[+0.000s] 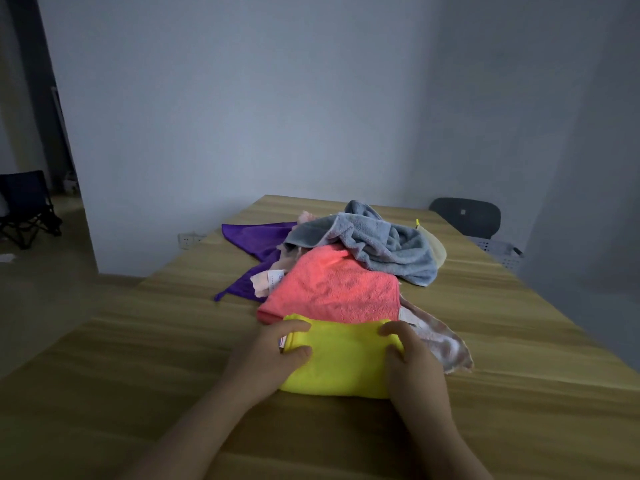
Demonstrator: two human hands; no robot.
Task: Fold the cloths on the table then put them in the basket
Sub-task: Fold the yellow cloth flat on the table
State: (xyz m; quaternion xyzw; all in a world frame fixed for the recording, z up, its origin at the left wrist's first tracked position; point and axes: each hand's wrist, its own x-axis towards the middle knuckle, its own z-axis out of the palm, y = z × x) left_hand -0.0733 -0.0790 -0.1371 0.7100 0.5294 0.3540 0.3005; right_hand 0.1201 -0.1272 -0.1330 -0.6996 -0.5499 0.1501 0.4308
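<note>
A folded yellow cloth (344, 362) lies on the wooden table (138, 375) right in front of me. My left hand (273, 355) grips its left end, fingers over the top edge and thumb on the upper face. My right hand (408, 355) grips its right end the same way. Behind it sits a pile: a coral pink cloth (332, 285), a grey-blue towel (384, 244), a purple cloth (256, 244), a pale pink cloth (440, 341) and a cream one (434, 247). A grey perforated basket (498, 251) shows past the table's far right edge.
A dark chair back (465, 216) stands behind the basket by the right wall. A folding chair (24, 206) sits on the floor at far left. A wall socket (188, 239) is low on the wall beyond the table's left edge.
</note>
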